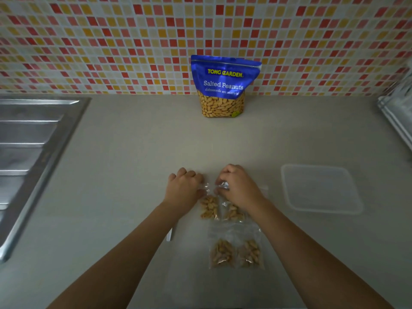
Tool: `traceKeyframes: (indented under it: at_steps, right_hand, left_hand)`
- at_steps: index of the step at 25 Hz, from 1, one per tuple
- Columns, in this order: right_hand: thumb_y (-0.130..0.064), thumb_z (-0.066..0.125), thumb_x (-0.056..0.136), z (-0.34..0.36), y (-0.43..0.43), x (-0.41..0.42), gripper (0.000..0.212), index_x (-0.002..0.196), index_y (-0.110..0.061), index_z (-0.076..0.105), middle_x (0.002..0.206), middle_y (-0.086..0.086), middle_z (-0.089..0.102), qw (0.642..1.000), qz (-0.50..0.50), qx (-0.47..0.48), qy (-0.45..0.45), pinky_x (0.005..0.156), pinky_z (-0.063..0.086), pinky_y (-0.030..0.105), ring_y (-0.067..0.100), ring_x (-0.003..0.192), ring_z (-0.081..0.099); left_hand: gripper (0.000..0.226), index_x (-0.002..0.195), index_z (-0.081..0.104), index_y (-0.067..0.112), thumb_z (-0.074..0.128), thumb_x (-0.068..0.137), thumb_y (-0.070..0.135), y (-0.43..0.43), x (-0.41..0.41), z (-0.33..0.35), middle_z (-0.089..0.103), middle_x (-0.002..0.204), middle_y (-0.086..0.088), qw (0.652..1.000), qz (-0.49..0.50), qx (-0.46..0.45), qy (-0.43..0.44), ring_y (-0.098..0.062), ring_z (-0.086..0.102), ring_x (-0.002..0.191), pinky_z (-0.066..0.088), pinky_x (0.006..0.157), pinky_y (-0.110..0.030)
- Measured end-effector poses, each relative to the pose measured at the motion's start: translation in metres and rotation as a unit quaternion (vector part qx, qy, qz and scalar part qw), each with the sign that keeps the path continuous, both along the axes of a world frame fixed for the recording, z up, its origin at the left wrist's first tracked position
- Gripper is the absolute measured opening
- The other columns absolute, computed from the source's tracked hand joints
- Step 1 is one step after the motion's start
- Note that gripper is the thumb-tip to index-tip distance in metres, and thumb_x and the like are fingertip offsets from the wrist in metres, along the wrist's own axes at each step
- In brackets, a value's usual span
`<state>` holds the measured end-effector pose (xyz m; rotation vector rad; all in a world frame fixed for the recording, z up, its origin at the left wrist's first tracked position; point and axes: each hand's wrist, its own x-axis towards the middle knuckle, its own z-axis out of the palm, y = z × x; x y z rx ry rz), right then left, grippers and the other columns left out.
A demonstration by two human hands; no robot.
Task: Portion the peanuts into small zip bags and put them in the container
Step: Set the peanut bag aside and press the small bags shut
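Mid-counter, my left hand (185, 188) and right hand (238, 186) pinch the tops of clear peanut-filled zip bags (209, 208). Two more filled bags (223, 253) lie nearer me. The translucent square plastic container (287, 175) sits to the right, the steel sink (33, 141) edges the left, and the blue peanut pouch (223, 85) stands against the wall.

The right hand (239, 188) covers the top of a small clear zip bag of peanuts (233, 214); the left hand (184, 189) shows no clear grip. A steel sink (33, 141) is cut off at the left edge, a blurred metal rack (396, 117) at the right

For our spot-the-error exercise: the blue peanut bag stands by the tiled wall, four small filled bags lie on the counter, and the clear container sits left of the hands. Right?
One slip: in the head view the clear container sits right of the left hand and right hand, not left.
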<state>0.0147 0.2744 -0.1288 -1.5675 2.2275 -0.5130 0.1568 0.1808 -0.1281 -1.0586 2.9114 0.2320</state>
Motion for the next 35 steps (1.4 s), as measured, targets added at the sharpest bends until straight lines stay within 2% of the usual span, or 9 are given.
traceKeyframes:
  at_steps: [4, 7, 9, 12, 15, 22, 25, 30, 35]
  right_hand:
    - [-0.019, 0.071, 0.076, 0.003, -0.001, 0.003, 0.008, 0.082, -0.014, 0.070, 0.102, 0.004, 0.066, 0.997, 0.050, -0.040, 0.052, 0.103, 0.037, 0.035, 0.027, 0.122, 0.045]
    - [-0.013, 0.066, 0.078, 0.013, 0.008, 0.008, 0.003, 0.081, -0.014, 0.066, 0.091, 0.001, 0.070, 0.994, 0.043, -0.088, 0.048, 0.110, 0.026, 0.038, 0.024, 0.121, 0.048]
    - [-0.016, 0.066, 0.081, 0.025, 0.018, 0.012, 0.005, 0.084, -0.019, 0.063, 0.084, -0.008, 0.066, 0.992, 0.002, -0.116, -0.053, 0.101, 0.035, 0.031, 0.015, 0.104, 0.056]
    - [-0.019, 0.072, 0.080, 0.059, 0.029, 0.016, 0.011, 0.084, -0.027, 0.065, 0.079, -0.011, 0.068, 0.952, -0.094, -0.129, -0.260, 0.077, 0.047, 0.017, 0.003, 0.080, 0.065]
    - [-0.018, 0.075, 0.076, 0.093, 0.035, 0.016, 0.013, 0.075, -0.029, 0.069, 0.078, -0.007, 0.072, 0.916, -0.141, -0.156, -0.341, 0.071, 0.050, 0.015, 0.003, 0.072, 0.067]
    - [-0.018, 0.076, 0.075, 0.141, 0.043, 0.031, 0.009, 0.073, -0.026, 0.071, 0.073, -0.007, 0.074, 0.906, -0.128, -0.233, -0.331, 0.070, 0.051, 0.014, 0.004, 0.068, 0.068]
    - [-0.017, 0.075, 0.076, 0.146, 0.045, 0.037, 0.012, 0.072, -0.028, 0.071, 0.072, -0.009, 0.073, 0.907, -0.119, -0.244, -0.321, 0.067, 0.049, 0.012, 0.003, 0.067, 0.068]
    - [-0.018, 0.072, 0.080, 0.145, 0.049, 0.047, 0.006, 0.075, -0.021, 0.071, 0.069, -0.010, 0.069, 0.926, -0.119, -0.271, -0.235, 0.063, 0.048, 0.013, 0.003, 0.066, 0.064]
    - [-0.016, 0.070, 0.081, 0.145, 0.049, 0.058, 0.010, 0.072, -0.020, 0.068, 0.065, -0.010, 0.066, 0.916, -0.134, -0.292, -0.242, 0.058, 0.047, 0.014, 0.000, 0.065, 0.061]
  left_hand:
    - [0.020, 0.089, 0.066, 0.010, 0.064, 0.079, 0.027, 0.000, 0.003, -0.001, 0.069, 0.088, -0.011, 0.995, -0.019, 0.050, 0.078, -0.032, 0.060, 0.093, 0.047, 0.075, -0.034]
    - [0.006, 0.075, 0.063, 0.014, 0.066, 0.077, 0.018, 0.000, 0.012, 0.014, 0.069, 0.073, -0.005, 0.961, 0.032, 0.216, 0.171, -0.019, 0.064, 0.071, 0.050, 0.067, -0.026]
    - [0.015, 0.071, 0.060, 0.021, 0.072, 0.077, 0.015, 0.002, 0.018, 0.033, 0.065, 0.069, 0.003, 0.919, 0.077, 0.318, 0.218, -0.004, 0.058, 0.061, 0.045, 0.061, -0.013]
    - [0.013, 0.080, 0.064, 0.023, 0.074, 0.078, 0.014, 0.005, 0.024, 0.066, 0.067, 0.070, 0.006, 0.872, 0.093, 0.402, 0.263, -0.004, 0.061, 0.065, 0.046, 0.066, -0.014]
    - [0.013, 0.088, 0.066, 0.017, 0.069, 0.081, 0.006, 0.004, 0.027, 0.104, 0.072, 0.073, 0.001, 0.829, 0.068, 0.457, 0.314, -0.003, 0.066, 0.067, 0.048, 0.065, -0.012]
    - [0.018, 0.094, 0.074, 0.018, 0.073, 0.078, 0.027, 0.001, 0.026, 0.155, 0.073, 0.085, 0.009, 0.921, -0.102, 0.233, 0.296, -0.011, 0.065, 0.073, 0.051, 0.069, -0.021]
    - [0.019, 0.093, 0.074, 0.018, 0.067, 0.081, 0.030, 0.001, 0.024, 0.162, 0.072, 0.087, 0.008, 0.928, -0.171, 0.156, 0.291, 0.005, 0.060, 0.078, 0.041, 0.069, -0.004]
    - [0.028, 0.089, 0.074, 0.021, 0.059, 0.081, 0.042, -0.002, 0.023, 0.163, 0.067, 0.081, 0.015, 0.924, -0.214, 0.135, 0.287, 0.005, 0.055, 0.078, 0.041, 0.071, -0.007]
    - [0.023, 0.089, 0.074, 0.023, 0.067, 0.078, 0.041, -0.019, 0.028, 0.154, 0.064, 0.081, 0.020, 0.923, -0.191, 0.157, 0.294, 0.002, 0.056, 0.085, 0.044, 0.077, -0.012]
